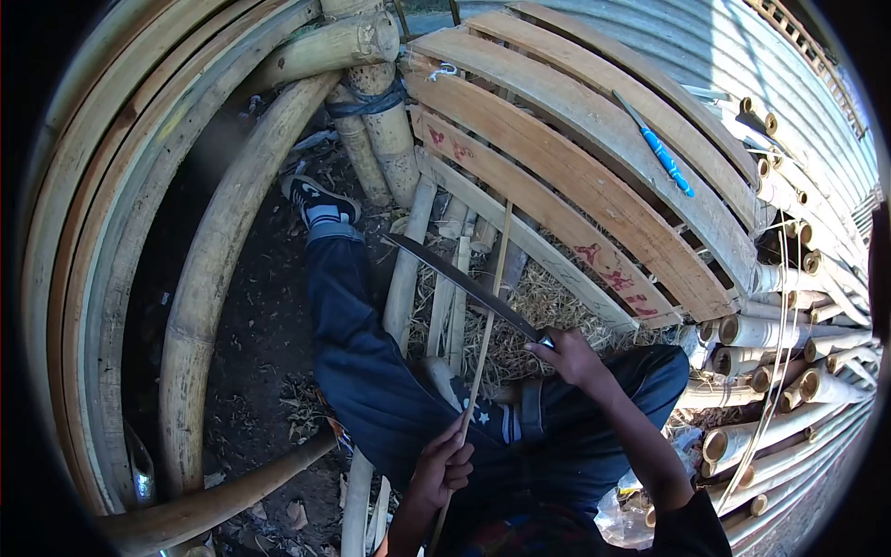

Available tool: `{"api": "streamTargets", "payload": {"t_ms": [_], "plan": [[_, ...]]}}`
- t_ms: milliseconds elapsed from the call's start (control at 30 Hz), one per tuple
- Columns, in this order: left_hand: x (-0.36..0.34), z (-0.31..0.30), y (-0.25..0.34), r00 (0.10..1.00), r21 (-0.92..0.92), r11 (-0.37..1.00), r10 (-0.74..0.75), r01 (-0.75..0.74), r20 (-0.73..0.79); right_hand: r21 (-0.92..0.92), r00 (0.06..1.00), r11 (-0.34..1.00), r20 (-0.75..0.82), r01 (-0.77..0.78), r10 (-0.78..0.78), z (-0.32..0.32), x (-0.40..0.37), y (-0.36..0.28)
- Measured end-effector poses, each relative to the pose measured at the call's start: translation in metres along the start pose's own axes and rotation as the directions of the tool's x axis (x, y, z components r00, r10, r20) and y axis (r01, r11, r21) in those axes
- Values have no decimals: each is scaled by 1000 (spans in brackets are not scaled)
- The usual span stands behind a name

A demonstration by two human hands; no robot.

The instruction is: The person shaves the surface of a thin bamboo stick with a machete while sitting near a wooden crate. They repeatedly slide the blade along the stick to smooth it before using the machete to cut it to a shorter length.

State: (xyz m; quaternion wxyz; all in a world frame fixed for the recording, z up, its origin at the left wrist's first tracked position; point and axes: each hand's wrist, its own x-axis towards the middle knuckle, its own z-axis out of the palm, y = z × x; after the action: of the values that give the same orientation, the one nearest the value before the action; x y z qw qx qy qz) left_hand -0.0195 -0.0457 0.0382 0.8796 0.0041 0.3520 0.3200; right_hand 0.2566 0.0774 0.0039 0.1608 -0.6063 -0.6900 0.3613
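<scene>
My left hand (442,467) is closed around a thin bamboo strip (484,351), which slants up and away from my lap toward the wooden crate. In my right hand (568,358) is the handle of a machete (461,281), its long dark blade pointing to the upper left. The blade crosses the strip partway up, overlapping it in this view. Both hands are over my bent legs in dark jeans (362,343). Pale shavings (548,302) lie on the ground beyond the blade.
A slatted wooden crate (557,139) stands ahead, with a blue-handled pointed tool (664,160) on top. Cut bamboo poles (742,446) are stacked at the right. Thick bamboo (200,343) and long boards (116,278) line the left. Corrugated metal sheeting (770,56) rises behind.
</scene>
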Motion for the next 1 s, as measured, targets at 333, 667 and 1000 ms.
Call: {"api": "streamTargets", "payload": {"t_ms": [333,667,1000], "plan": [[1,-15,-4,991,-168,983,-56,76,121,-123,999,992,48,8,-2,5,-4,9],[9,-21,-5,967,-354,929,-20,112,253,-63,985,992,143,109,-99,12,-25,-10],[-40,-30,-53,953,-533,814,-80,232,293,-39,957,995,-271,92,-99,-29,29,31]]}}
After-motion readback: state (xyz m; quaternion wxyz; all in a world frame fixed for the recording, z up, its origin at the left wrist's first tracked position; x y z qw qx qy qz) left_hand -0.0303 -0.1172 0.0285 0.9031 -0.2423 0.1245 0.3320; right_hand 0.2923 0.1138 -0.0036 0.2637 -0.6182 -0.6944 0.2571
